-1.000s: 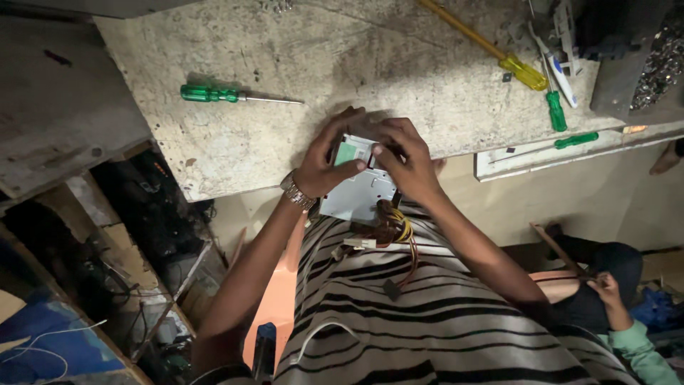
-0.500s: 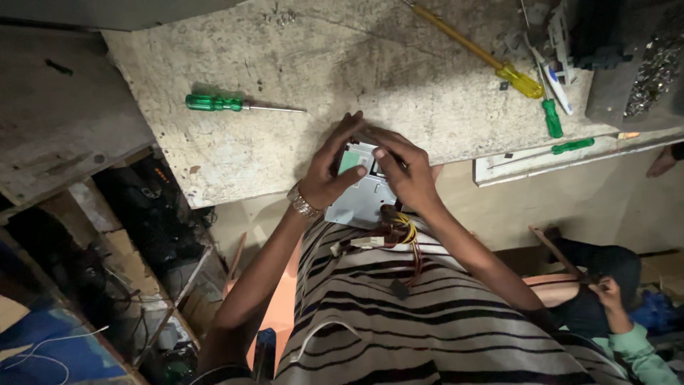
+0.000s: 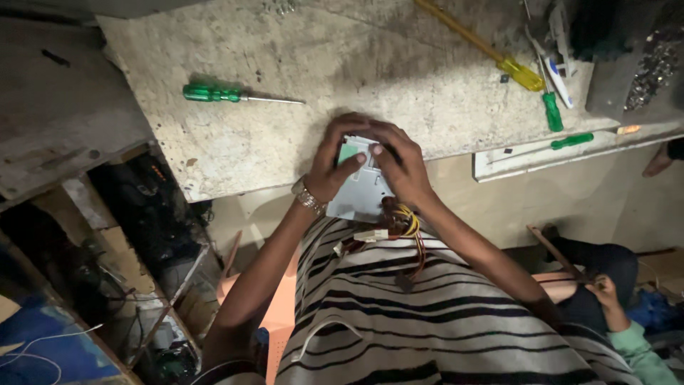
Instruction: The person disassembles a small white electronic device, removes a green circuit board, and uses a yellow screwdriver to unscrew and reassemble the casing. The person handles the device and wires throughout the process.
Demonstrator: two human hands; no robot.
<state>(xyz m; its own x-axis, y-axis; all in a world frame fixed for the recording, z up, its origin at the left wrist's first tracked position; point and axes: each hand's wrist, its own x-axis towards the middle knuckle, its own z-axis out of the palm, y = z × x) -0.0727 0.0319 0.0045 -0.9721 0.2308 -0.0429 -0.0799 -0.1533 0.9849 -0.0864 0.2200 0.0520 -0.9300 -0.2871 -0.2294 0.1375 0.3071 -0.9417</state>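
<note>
Grey metal box (image 3: 360, 196) clasped between left hand (image 3: 335, 160), right hand (image 3: 399, 164)

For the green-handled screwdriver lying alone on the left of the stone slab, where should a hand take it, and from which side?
Probably by the ribbed green handle of the green-handled screwdriver, coming from above. It lies flat on the pale stone slab with the thin metal shaft pointing right and bare slab around it. The handle is the thicker, grippable part, on the left hand side.
</note>
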